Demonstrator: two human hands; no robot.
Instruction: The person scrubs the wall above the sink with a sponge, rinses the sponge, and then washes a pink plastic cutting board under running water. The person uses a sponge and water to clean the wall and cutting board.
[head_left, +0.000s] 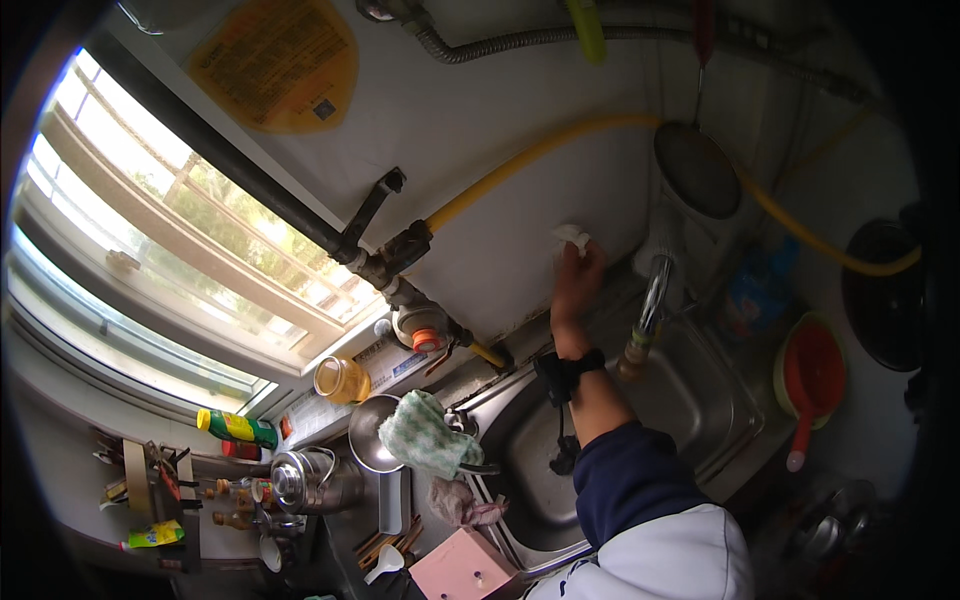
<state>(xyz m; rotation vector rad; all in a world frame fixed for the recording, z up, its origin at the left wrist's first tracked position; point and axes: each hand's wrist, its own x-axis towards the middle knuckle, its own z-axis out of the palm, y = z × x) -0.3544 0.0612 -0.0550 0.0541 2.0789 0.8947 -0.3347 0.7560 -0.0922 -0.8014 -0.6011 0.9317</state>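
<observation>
My right hand (577, 281) reaches over the sink to the white wall (495, 247), its fingers closed on a crumpled white tissue or cloth (571, 235) held at the wall surface. A black band with a small device (568, 373) circles that wrist, and a dark cord hangs from it. Just right of the forearm, a chrome faucet (655, 296) points down over the stainless steel sink (525, 472). My left hand is out of view.
A yellow gas hose (540, 146) crosses the wall, near a hanging strainer (697, 171). A green checked cloth (427, 431), a metal bowl (371, 435) and a pink box (461, 566) stand left of the sink. A red ladle (806, 390) lies at right.
</observation>
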